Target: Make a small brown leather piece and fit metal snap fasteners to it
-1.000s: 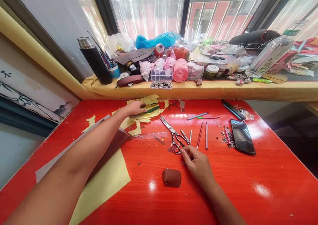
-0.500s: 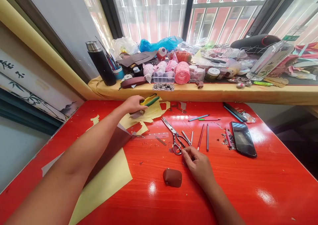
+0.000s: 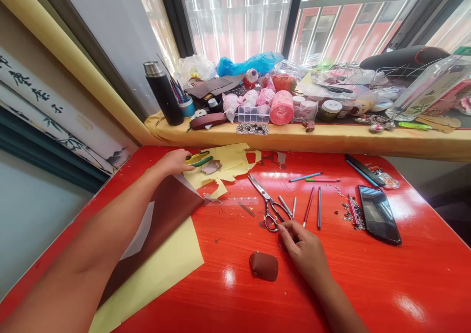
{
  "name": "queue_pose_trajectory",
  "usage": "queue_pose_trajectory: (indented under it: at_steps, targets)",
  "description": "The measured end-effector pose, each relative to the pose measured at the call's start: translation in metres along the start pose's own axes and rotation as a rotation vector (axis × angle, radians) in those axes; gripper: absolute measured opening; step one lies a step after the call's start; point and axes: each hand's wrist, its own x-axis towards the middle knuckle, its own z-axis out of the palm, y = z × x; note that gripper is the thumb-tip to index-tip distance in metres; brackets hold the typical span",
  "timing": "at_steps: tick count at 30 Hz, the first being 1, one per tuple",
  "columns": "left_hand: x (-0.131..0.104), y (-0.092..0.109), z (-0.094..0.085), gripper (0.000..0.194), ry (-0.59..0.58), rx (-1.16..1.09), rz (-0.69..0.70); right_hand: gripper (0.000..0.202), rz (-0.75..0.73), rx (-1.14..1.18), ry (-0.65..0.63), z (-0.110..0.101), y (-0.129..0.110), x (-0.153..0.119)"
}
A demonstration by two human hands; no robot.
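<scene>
My left hand (image 3: 176,161) is closed on a yellow-and-green handled tool (image 3: 199,159) at the back left, beside torn yellow paper (image 3: 235,161). Near the middle, my right hand (image 3: 300,240) has its thumb and forefinger pinched together close to the handle rings of the metal scissors (image 3: 268,200); what lies between those fingertips is too small to make out. A small brown leather piece (image 3: 264,266) rests on the red table to the left of my right hand. Under my left forearm are a brown sheet (image 3: 165,210) and a yellow sheet (image 3: 165,264).
Pencils (image 3: 319,208) and a clear ruler (image 3: 231,201) lie around the scissors. A black phone (image 3: 379,214) is at the right, beside small metal rings. Along the back, a cloth-covered ledge (image 3: 221,138) holds a black flask (image 3: 164,95), jars and a compartment box (image 3: 253,114).
My left hand has moved left, away from the torn yellow paper, with the tool in it. My right hand keeps its pinch near the scissors. The view has shifted slightly.
</scene>
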Motion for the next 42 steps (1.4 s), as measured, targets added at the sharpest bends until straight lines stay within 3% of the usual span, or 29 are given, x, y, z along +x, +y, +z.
queue_pose_trajectory:
  at_steps: [9,13,16,20,24,29,36,42]
  targets:
    - [-0.013,-0.007,0.014,0.044,-0.06,0.045,-0.043,0.052,0.012,-0.032,-0.008,-0.001,0.0,0.0]
    - [-0.015,-0.003,0.012,0.05,-0.023,0.039,-0.015,0.051,0.021,-0.016,-0.007,0.0,0.001,0.0]
    - [-0.015,0.013,0.009,0.054,0.03,0.021,0.053,0.05,0.016,-0.023,0.002,0.001,0.003,0.0]
    - [-0.014,0.047,0.017,0.048,0.006,-0.026,0.159,0.049,0.009,-0.04,0.012,0.0,0.003,0.001]
    - [-0.008,0.065,0.029,0.021,0.001,-0.117,0.137,0.048,0.0,-0.028,0.012,0.0,0.002,0.001]
    - [-0.002,0.058,0.024,0.027,0.072,-0.347,0.018,0.047,0.001,-0.024,0.006,0.001,0.005,0.0]
    - [-0.011,0.048,0.013,0.042,0.114,-0.75,-0.114,0.047,-0.001,-0.028,-0.002,0.0,0.003,0.0]
    - [-0.015,0.045,0.017,0.046,0.141,-0.89,-0.165,0.048,-0.013,-0.025,0.01,0.0,0.002,0.0]
